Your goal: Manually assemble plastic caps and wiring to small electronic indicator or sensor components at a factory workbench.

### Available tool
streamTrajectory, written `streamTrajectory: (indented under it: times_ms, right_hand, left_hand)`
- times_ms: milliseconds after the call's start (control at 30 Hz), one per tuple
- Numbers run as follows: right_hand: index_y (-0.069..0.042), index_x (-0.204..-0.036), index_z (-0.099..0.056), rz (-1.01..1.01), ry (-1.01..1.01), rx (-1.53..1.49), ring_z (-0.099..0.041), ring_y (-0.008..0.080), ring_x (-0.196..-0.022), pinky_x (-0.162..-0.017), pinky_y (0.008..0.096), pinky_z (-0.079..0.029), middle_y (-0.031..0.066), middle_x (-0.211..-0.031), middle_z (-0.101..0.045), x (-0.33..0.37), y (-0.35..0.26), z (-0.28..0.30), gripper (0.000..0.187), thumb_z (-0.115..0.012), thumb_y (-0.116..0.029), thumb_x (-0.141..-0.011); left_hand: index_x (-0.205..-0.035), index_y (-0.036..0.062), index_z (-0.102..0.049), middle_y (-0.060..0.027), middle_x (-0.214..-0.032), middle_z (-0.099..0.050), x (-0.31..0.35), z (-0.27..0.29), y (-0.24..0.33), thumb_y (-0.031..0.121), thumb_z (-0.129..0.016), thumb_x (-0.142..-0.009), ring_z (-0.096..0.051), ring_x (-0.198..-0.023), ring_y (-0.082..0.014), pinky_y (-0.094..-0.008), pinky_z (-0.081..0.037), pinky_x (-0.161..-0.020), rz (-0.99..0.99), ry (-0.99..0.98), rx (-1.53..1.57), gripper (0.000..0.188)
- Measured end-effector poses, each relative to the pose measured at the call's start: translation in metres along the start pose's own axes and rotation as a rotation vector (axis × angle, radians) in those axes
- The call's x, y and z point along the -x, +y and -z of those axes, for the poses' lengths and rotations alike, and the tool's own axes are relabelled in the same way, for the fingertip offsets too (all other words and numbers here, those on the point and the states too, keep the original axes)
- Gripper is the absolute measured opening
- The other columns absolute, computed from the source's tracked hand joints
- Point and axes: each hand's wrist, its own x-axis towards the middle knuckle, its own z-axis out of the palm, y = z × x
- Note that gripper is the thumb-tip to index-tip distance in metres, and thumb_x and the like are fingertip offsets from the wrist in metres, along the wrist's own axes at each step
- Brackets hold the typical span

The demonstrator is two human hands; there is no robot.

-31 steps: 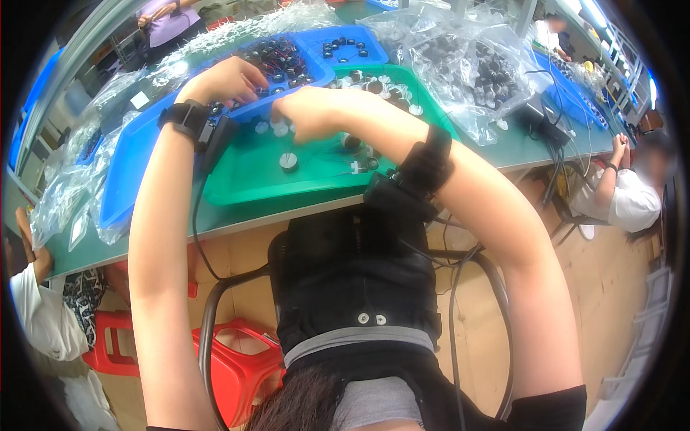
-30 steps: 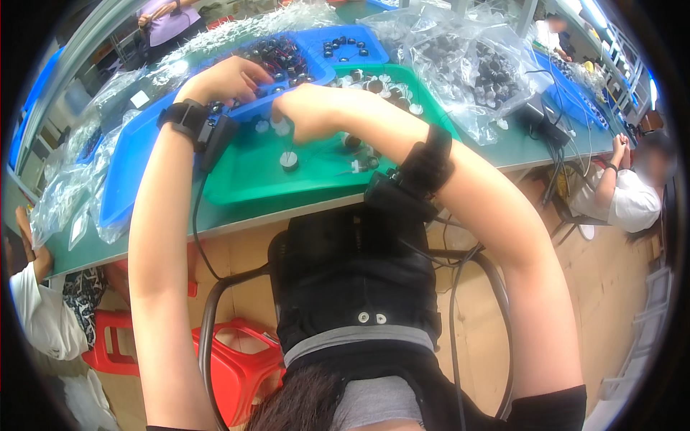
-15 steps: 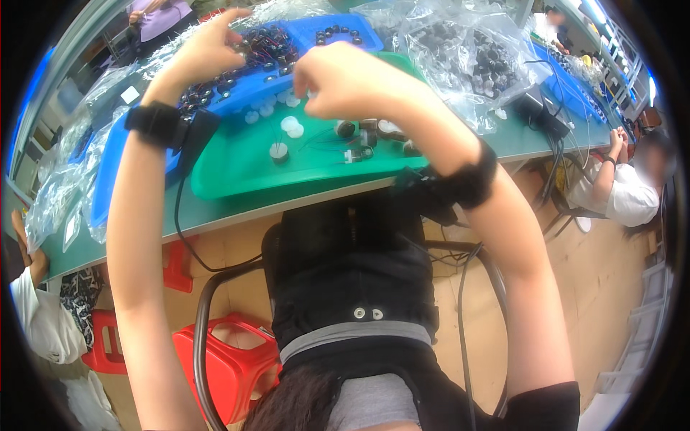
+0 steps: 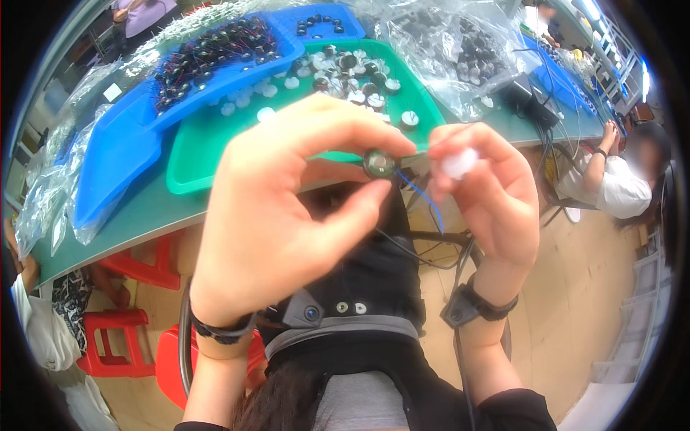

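Observation:
My left hand (image 4: 266,194) is raised in front of my lap, thumb and forefinger pinched on a small round electronic part (image 4: 379,164) with a dark rim. Thin blue wires (image 4: 430,201) trail from the part towards the right. Close beside it, my right hand (image 4: 499,190) has its fingertips closed on a small white round piece (image 4: 460,164), which motion blurs. The two held pieces are apart. Beyond the hands, a green tray (image 4: 188,161) carries several white discs and round parts with white caps.
Several dark wired parts (image 4: 215,57) fill a blue tray (image 4: 172,111) overlapping the green one. Clear plastic bags (image 4: 402,36) of round parts lie at the back right, beside a black box (image 4: 528,100) with cables. Red stools (image 4: 118,345) stand below left. Other people sit nearby.
Both hands have drawn back from over the trays to in front of my body. The left now holds a round wired part, and the white piece shows plainly in the right.

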Motion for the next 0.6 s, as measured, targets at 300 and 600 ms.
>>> streamTrajectory:
  times_ms: [300, 600]
  right_hand:
    - [-0.005, -0.078, -0.045, 0.231, -0.055, -0.202, -0.055, 0.0216, -0.054, -0.050, 0.0261, -0.050, 0.0349, -0.100, -0.049, 0.023, 0.014, -0.029, 0.031, -0.063, -0.029, -0.082]
    - [-0.005, -0.081, -0.043, 0.372, -0.039, -0.319, -0.051, 0.0152, -0.054, -0.056, 0.0251, -0.050, 0.0136, -0.070, -0.050, 0.024, 0.026, -0.039, 0.031, -0.064, -0.028, -0.082]
  left_hand:
    - [-0.090, -0.0048, -0.060, -0.0105, -0.095, -0.057, 0.022, -0.018, -0.006, -0.010, -0.063, -0.064, -0.057, -0.089, -0.0156, -0.0258, -0.049, -0.076, 0.093, 0.032, 0.039, 0.027]
    - [-0.086, -0.0047, -0.052, -0.0099, -0.085, -0.055, 0.025, -0.020, -0.002, -0.011, -0.038, -0.058, -0.053, -0.079, -0.0136, -0.0233, -0.043, -0.072, 0.122, -0.154, 0.030, 0.032]
